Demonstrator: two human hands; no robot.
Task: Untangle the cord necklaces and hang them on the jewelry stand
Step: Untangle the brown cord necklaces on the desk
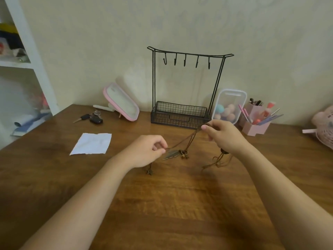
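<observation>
Brown cord necklaces [187, 139] stretch between my two hands above the wooden table [171, 204]. My left hand [146, 150] pinches the cords at their lower end, just beside a metal feather pendant [170, 154] and a small ring charm [183, 153]. My right hand [222, 135] holds the cords higher up, near the stand's basket. More cord with a dark bead [219, 159] hangs below my right wrist onto the table. A small star-shaped charm [149, 171] lies under my left wrist. The black wire jewelry stand [187, 87] with several bare hooks stands behind.
A white paper sheet [91, 143] lies left of my hands. Car keys [91, 118] and a pink-framed mirror [122, 102] sit at back left. A clear box of sponges [228, 107] and a pink pen holder [256, 118] stand right of the stand. White shelving [27, 60] is far left.
</observation>
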